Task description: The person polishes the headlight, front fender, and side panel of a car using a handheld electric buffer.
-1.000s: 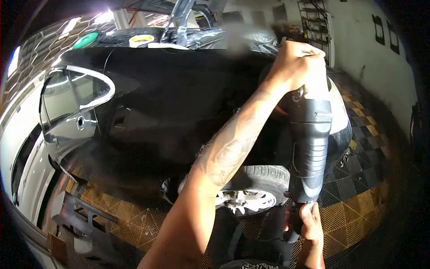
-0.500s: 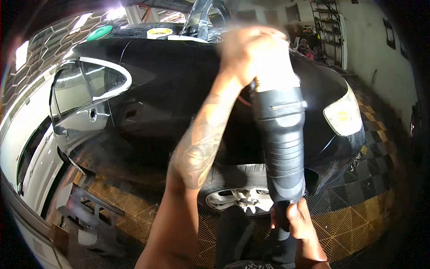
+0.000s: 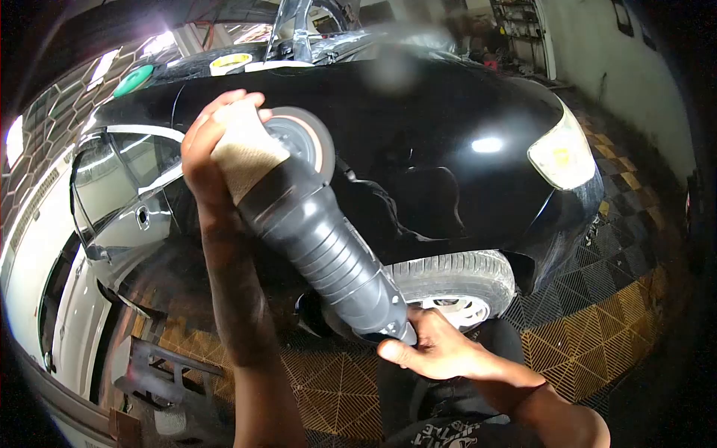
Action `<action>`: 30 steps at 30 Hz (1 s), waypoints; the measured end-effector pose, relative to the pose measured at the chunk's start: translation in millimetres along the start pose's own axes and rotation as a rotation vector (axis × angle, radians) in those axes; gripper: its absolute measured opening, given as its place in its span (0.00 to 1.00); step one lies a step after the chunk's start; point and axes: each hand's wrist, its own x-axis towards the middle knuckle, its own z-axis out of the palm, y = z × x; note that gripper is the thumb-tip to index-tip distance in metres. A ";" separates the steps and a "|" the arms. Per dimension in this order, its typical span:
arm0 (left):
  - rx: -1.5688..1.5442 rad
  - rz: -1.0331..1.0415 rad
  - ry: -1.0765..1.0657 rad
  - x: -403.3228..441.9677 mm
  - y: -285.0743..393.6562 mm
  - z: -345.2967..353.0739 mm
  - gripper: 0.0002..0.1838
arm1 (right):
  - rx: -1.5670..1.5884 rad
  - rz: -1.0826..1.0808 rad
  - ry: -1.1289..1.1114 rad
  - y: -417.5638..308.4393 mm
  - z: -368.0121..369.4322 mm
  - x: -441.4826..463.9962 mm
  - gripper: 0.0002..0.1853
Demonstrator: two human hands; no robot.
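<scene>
I hold a dark electric polisher point(image 3: 336, 257) slantwise across the side of a black car point(image 3: 418, 134). My left hand point(image 3: 202, 153) wraps around its head, over a pale cover. The round pad point(image 3: 323, 138) shows beside that head, near the panel; I cannot tell whether it touches. At the lower end, my right hand point(image 3: 441, 347) grips the rear handle. A wheel point(image 3: 470, 287) sits in the arch beyond it, partly hidden by the right hand and my leg. To the right is a pale, covered-looking car light point(image 3: 562, 157).
A roll of yellow tape point(image 3: 231, 61) and a green disc point(image 3: 134, 81) lie on top of the car. White tape edges the side window point(image 3: 149, 160). A grey step stand point(image 3: 168, 381) is at lower left on the patterned floor tiles point(image 3: 590, 336). Shelves point(image 3: 523, 33) stand behind.
The polisher has swung left across the panel, from nearly upright to a slant, with both hands still on it. The pad's edge has come into view, and the camera view has shifted slightly.
</scene>
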 end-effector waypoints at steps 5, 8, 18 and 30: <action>-0.440 -0.279 0.168 -41.9 -9.1 -27.8 0.27 | -0.098 -0.111 -0.007 26.3 8.7 -0.1 0.35; -0.469 -0.103 0.086 -56.4 -6.7 -15.5 0.26 | -0.110 0.090 -0.048 23.7 2.1 -12.3 0.35; -0.382 -0.035 0.114 -49.0 39.7 90.4 0.18 | -0.055 0.002 0.133 56.2 -26.6 -64.8 0.35; -0.579 -0.069 -0.194 -20.0 62.4 231.9 0.12 | 0.248 0.250 0.470 105.2 -57.1 -143.9 0.37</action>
